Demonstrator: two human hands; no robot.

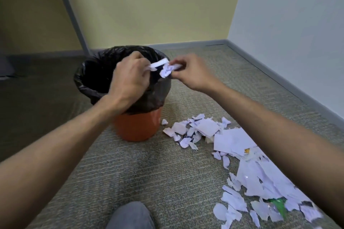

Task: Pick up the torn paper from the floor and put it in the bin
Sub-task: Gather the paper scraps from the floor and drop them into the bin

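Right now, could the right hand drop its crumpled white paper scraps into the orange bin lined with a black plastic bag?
Probably yes: the right hand holds the scraps at the bin's open rim, nothing covering it.

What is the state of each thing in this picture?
left hand: over the bin, pinches paper scraps.
right hand: pinches paper scraps.
paper scraps: held above the bin's rim.
bin: upright, lined with a black bag.
torn paper: scattered on the carpet.
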